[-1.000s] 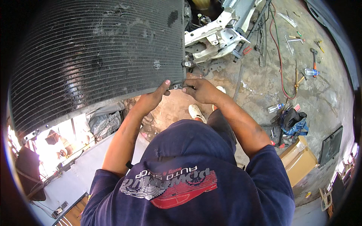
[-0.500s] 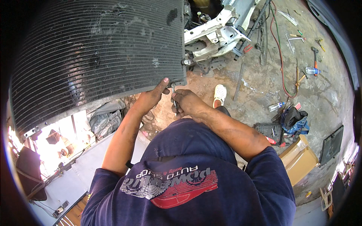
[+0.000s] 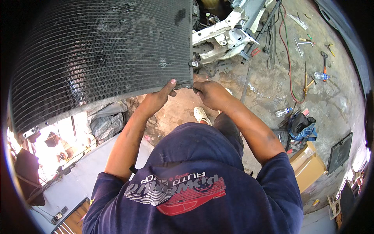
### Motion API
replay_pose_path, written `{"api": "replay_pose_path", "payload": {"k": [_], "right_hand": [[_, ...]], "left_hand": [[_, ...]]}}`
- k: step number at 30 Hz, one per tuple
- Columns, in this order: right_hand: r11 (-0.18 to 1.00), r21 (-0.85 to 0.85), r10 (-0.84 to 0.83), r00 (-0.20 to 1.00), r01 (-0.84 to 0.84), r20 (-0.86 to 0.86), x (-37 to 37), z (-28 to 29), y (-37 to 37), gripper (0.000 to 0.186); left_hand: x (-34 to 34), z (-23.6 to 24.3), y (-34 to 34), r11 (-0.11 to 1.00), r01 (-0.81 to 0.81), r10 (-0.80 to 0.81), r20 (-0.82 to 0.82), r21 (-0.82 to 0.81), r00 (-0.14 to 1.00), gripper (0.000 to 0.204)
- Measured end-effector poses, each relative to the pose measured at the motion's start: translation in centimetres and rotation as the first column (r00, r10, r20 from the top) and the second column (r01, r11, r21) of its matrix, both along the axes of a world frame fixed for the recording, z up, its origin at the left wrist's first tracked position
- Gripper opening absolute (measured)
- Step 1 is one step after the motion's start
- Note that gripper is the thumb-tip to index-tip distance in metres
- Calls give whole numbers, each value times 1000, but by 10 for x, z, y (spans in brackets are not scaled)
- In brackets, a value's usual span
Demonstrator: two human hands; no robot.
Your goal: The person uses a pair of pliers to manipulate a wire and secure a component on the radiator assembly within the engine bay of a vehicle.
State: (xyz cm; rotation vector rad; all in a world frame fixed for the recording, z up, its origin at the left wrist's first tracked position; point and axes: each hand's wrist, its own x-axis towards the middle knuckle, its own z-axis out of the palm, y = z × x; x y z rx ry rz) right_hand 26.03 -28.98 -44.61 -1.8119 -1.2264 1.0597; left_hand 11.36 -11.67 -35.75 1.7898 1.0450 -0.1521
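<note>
The lower edge of a large black rectangular finned-metal panel [image 3: 128, 50], near its right corner, is grasped by the left hand [image 3: 159, 102], thumb on top. In the right hand's [image 3: 213, 95] clenched grip, a slim grey metal wrench [image 3: 189, 87] (partly hidden by the fingers) is held beside that corner, below a white metal car frame [image 3: 224, 36].

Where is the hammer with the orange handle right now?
In the head view, the hammer lies on the floor at upper right, beside a clear plastic bottle.
</note>
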Motion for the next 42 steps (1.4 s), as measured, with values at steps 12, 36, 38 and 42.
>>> {"api": "replay_pose_path", "payload": {"k": [12,36,38,42], "right_hand": [[950,-309,-260,678,51,-688,-39,61,14,27],[996,-22,-93,995,92,-47,-17,9,-6,26],[996,-20,-77,980,82,182,-16,14,-5,25],[992,49,-123,968,115,218,-11,20,-6,22]], "left_hand": [[0,2,-1,999,-24,22,-48,-43,999,43],[1,2,-1,1000,-2,2,-2,-4,1000,41],[1,2,-2,1000,-4,4,4,-2,1000,41],[2,3,-3,1000,-10,10,33,-15,999,40]]}}
